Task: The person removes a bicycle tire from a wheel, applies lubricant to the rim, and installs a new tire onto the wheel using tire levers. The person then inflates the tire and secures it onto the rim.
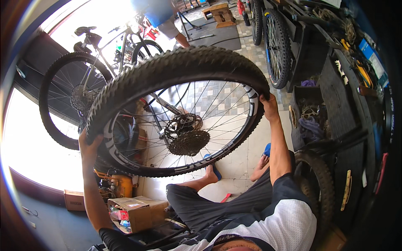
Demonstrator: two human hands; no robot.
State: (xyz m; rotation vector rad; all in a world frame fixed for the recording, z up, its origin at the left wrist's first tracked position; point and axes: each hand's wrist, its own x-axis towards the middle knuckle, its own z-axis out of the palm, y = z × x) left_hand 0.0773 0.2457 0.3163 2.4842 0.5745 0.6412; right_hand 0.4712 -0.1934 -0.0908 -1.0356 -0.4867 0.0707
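Note:
A bicycle wheel (176, 60) with a knobby black tyre is held up in front of me, tilted. My left hand (88, 146) grips the tyre at its left side, fingers wrapped behind it. On the opposite side my right hand (269, 106) is closed round the tyre and rim. At the wheel's hub sit a cassette of sprockets (189, 143) and a black disc rotor (183, 126). Dark rim with white lettering shows inside the tyre. Both hands' fingertips are partly hidden by the tyre.
A bicycle (75, 92) stands at the left behind the wheel. A cardboard box (146, 211) and a yellow machine (119, 186) are at lower left. Shelving with tools (356, 71) lines the right, wheels (277, 48) leaning by it. Another person (161, 16) stands at the back.

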